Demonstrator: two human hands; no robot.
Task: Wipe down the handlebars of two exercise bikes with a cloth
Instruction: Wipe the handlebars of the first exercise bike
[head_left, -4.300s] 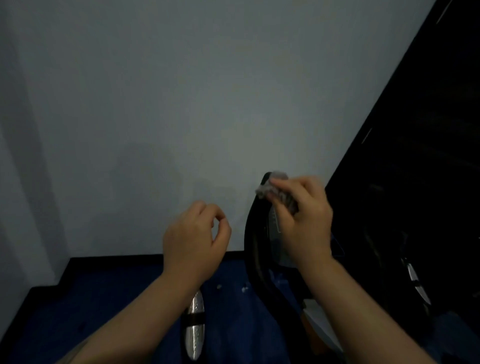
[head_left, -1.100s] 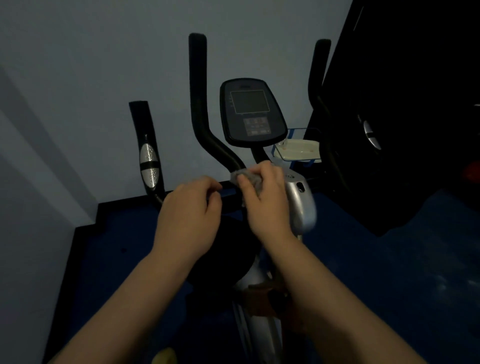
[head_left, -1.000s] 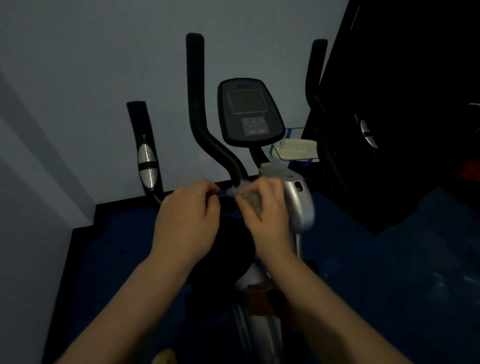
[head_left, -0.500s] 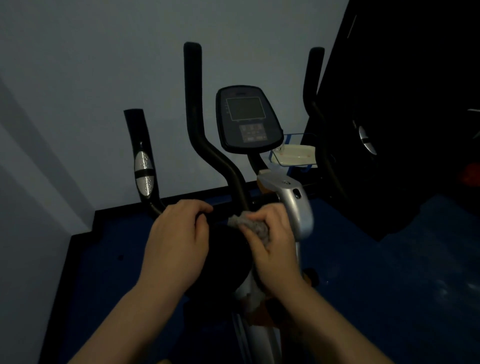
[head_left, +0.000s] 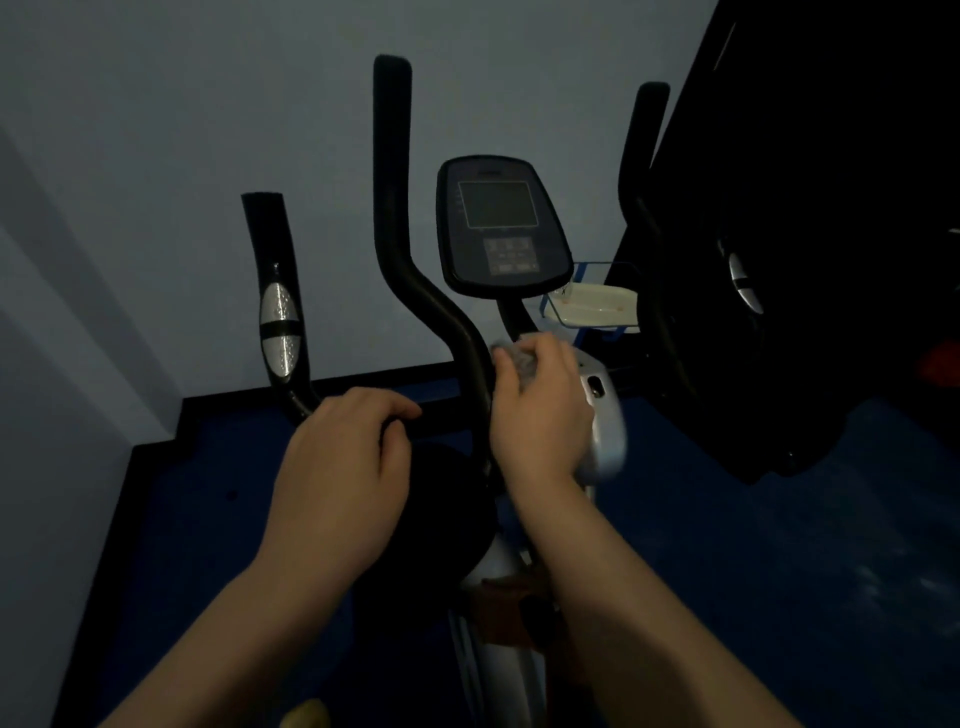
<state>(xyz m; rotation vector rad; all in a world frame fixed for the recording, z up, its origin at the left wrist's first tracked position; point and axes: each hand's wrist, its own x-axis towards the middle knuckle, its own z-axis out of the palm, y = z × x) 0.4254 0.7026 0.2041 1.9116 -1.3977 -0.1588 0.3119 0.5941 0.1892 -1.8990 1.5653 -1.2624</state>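
An exercise bike stands in front of me in a dim room, with a black console (head_left: 500, 228) on its post. A tall curved black handlebar (head_left: 410, 249) rises left of the console; a second one (head_left: 641, 208) rises at the right. A short grip with silver sensor pads (head_left: 279, 317) stands at the far left. My left hand (head_left: 343, 467) is closed around the low horizontal black bar. My right hand (head_left: 540, 410) holds a small grey cloth (head_left: 514, 358) against the base of the tall left handlebar.
A pale wall stands behind the bike with a black skirting above blue floor (head_left: 727, 571). A large dark machine (head_left: 810, 234) fills the right side. A blue wire rack with a white tray (head_left: 597, 301) sits behind the console. The silver bike housing (head_left: 605, 415) lies under my right hand.
My right hand with the cloth has slid up from the low bar to the base of the tall left handlebar. My left hand stays on the horizontal bar.
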